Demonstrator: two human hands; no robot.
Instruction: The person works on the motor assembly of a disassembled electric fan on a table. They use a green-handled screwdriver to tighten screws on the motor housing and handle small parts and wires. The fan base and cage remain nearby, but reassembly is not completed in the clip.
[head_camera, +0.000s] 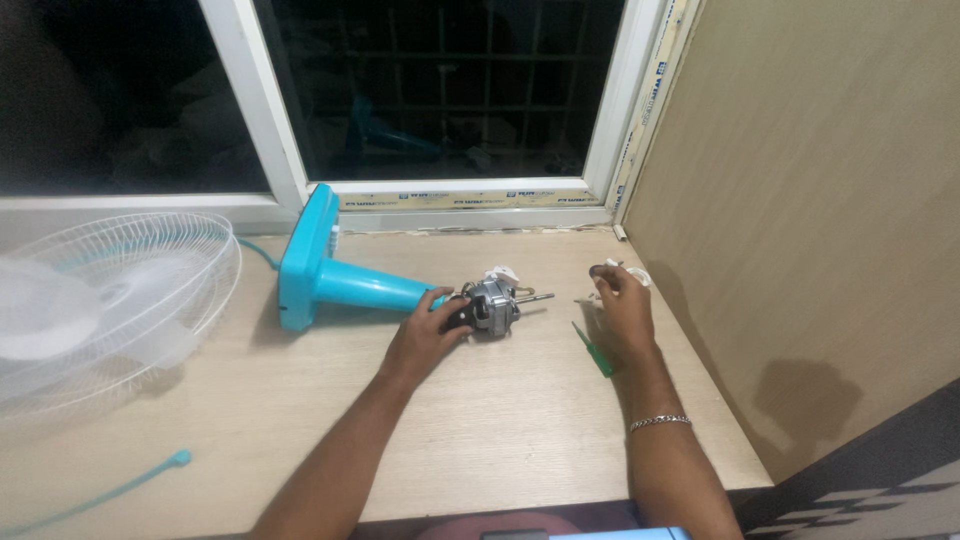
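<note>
Fan motor (492, 303) is lying on the tabletop (500, 420), with the left hand (428, 335) closing its grip on the motor's rear end. Right hand (622, 305) is pinching a small white part (634, 272), with a green screwdriver (593, 350) lying just beside that grip.

A turquoise fan stand (335, 270) is seen at ten o'clock from the silver-grey motor (492, 305), whose rear part is black, and a green screwdriver (593, 350) is seen at four o'clock from it, with a small white part (630, 272) at two o'clock. A white wire grille (120, 300) with pale translucent blades is shown at nine o'clock, and a turquoise cord (110, 490) at seven o'clock, all on a pale wood-grain table (500, 420). The window frame (270, 120) is white, the side panel (800, 200) is beige wood-grain, a silver bracelet (660, 422) is worn on the right wrist, and a black-and-white chequered floor (890, 500) is seen at five o'clock.
</note>
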